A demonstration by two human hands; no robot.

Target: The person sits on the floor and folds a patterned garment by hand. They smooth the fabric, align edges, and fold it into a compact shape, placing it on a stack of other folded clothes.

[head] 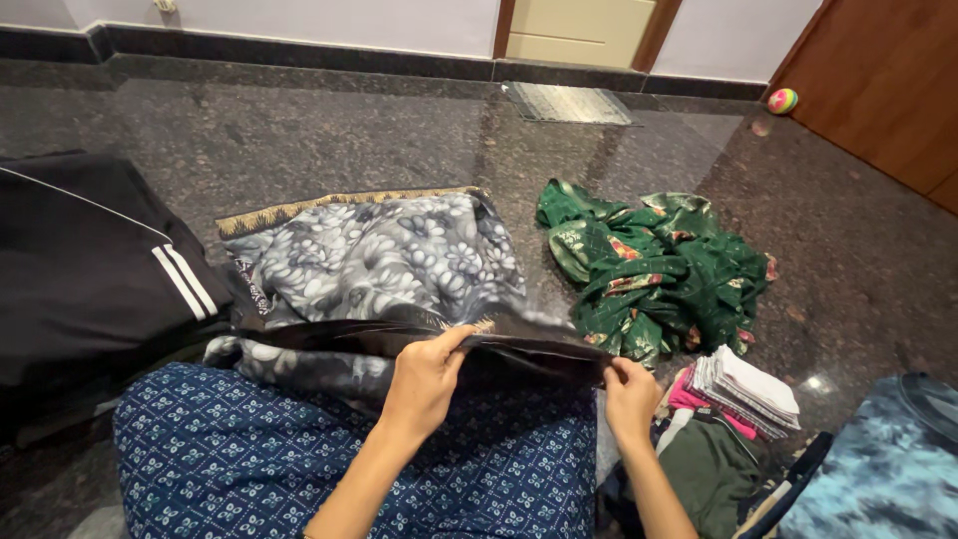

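A grey and black floral cloth (379, 255) with a gold-patterned border lies spread on the dark stone floor in front of my lap. My left hand (427, 377) pinches its near folded edge at the middle. My right hand (629, 394) grips the same edge at its right end. The edge is pulled taut between the two hands. Under my arms lies my lap in blue patterned fabric (259, 459).
A black garment with white stripes (90, 279) lies at the left. A crumpled green printed cloth (659, 265) sits to the right. Folded white and pink cloths (748, 391), an olive garment (711, 469) and a blue tie-dye piece (878, 464) are at lower right. A small ball (782, 100) rests by the wooden door.
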